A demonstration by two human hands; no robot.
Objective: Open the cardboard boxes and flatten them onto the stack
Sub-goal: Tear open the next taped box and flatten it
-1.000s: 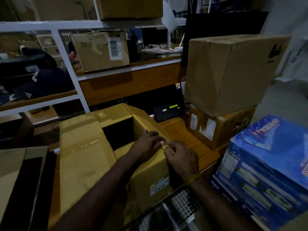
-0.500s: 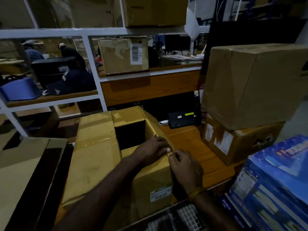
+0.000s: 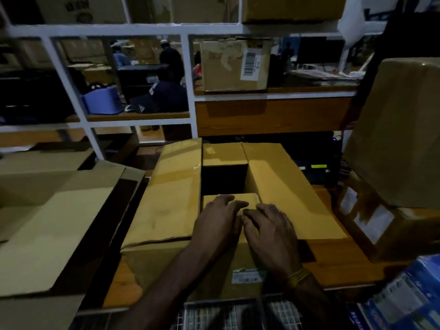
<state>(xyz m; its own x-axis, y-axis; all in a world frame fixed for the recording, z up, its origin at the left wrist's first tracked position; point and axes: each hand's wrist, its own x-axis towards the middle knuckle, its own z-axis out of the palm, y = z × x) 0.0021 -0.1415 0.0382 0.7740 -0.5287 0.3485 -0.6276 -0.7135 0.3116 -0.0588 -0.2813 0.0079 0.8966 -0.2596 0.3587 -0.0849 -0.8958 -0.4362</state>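
Open box: a yellow-brown cardboard box (image 3: 171,201) stands on the wooden table (image 3: 338,265) straight ahead, its top open; long flaps are folded out to left and right, a short flap lies at the far end, and a dark opening shows between them.
Near flap: the short flap (image 3: 247,201) at the near end lies roughly level over the opening, under both hands.
Left hand: the left hand (image 3: 220,221) rests on the near flap, fingers extended and lying loosely over the cardboard, gripping nothing.
Right hand: the right hand (image 3: 271,229) lies just beside the left, touching it; its fingertips are bent down at the flap's edge. Whether they pinch tape or cardboard, I cannot tell. A yellow band (image 3: 298,277) circles the wrist.
Stack: flattened cardboard (image 3: 47,225) lies in a pile to the left of the open box, just beside it.
Other boxes: two closed brown cartons (image 3: 400,129) are piled on the right; a blue printed carton (image 3: 404,298) shows at the lower right.
Shelving: a white-framed rack (image 3: 188,86) behind the table holds a labelled carton (image 3: 234,65).
Light: dim; fine detail is blurred.
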